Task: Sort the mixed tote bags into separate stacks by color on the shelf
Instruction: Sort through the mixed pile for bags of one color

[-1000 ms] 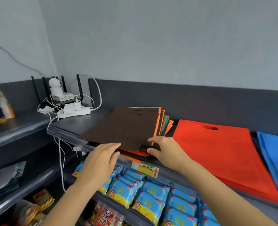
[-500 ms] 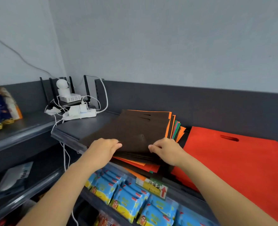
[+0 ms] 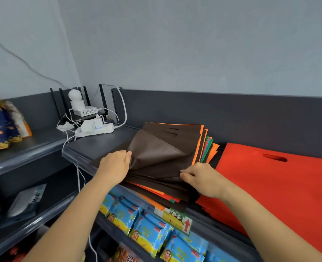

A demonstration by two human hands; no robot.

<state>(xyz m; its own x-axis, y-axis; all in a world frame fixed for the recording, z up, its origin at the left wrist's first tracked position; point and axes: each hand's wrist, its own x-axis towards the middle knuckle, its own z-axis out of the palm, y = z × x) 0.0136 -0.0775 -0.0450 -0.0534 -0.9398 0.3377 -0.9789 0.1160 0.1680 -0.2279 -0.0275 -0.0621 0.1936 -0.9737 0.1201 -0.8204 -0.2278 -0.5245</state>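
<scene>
Now, in the head view, the left hand (image 3: 114,167) pinches the near left edge of the dark brown non-woven tote bag (image 3: 156,154) between thumb and curled fingers. That edge is raised and folded back, so a lighter brown underside shows as a slanted flap. Half a second ago the bag lay almost flat with only a small wrinkle, and the left hand merely rested on its edge. The right hand (image 3: 201,178) has its fingers curled, thumb and fingertips nipping the same bag at its near right corner, much where it was before.

The brown bag tops the fanned mixed pile of brown, orange and green tote bags (image 3: 208,148). This pile lies at the front edge of the dark grey metal shelf (image 3: 99,144), its near corners overhanging that edge. Just beside it, toward the shelf's right end, lies the flat red-orange tote bag stack (image 3: 279,186) with a cut-out handle. The blue bags seen a second ago at the far right are out of view now.

At the shelf's back left corner sits the white power strip (image 3: 97,129) with its cables. Below the front edge hang the blue and yellow snack packets (image 3: 148,235) behind a green and yellow price label (image 3: 177,218).
</scene>
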